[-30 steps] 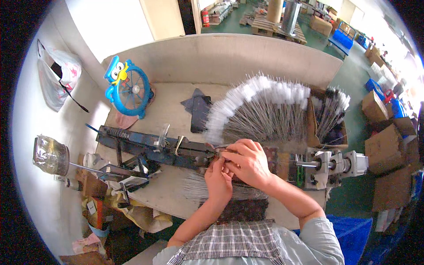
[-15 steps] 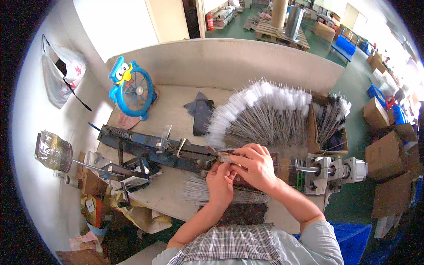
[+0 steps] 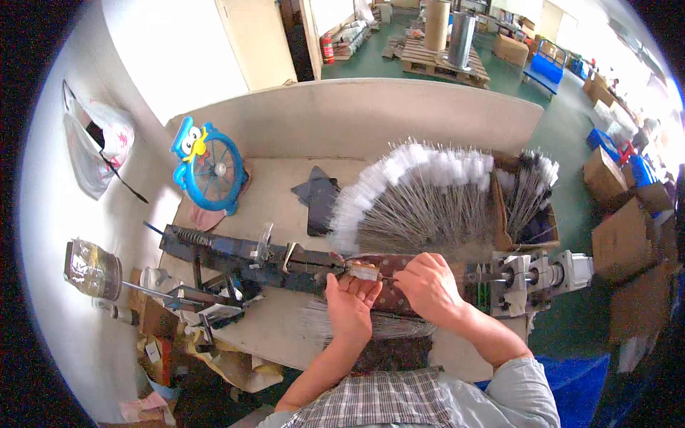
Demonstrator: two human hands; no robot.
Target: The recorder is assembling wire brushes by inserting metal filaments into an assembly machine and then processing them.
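Note:
My left hand [image 3: 349, 310] is palm up, its fingers curled under a small whitish block-like piece [image 3: 364, 272] at the end of the long dark metal fixture [image 3: 303, 262]. To its right, my right hand [image 3: 432, 291] pinches what looks like a thin wire [image 3: 388, 279] leading toward that piece. Whether the wire joins the piece is too small to tell. A dark red dotted cloth [image 3: 391, 299] lies beneath both hands. Just beyond them, a large fanned pile of brushes [image 3: 421, 203] has white bristle tips and thin wire stems.
A motor-driven clamp unit [image 3: 531, 278] stands at the right edge. Past the pile is a cardboard box [image 3: 505, 221] of dark- and white-tipped brushes. A phone [image 3: 322, 208] and a blue cartoon-figure fan [image 3: 214, 171] sit at the back left. Loose wires [image 3: 325, 317] lie along the near side.
My right hand has moved right, away from my left fingers, and now pinches the thin wire. My left hand has turned more palm up, exposing the whitish piece. The view has tilted slightly.

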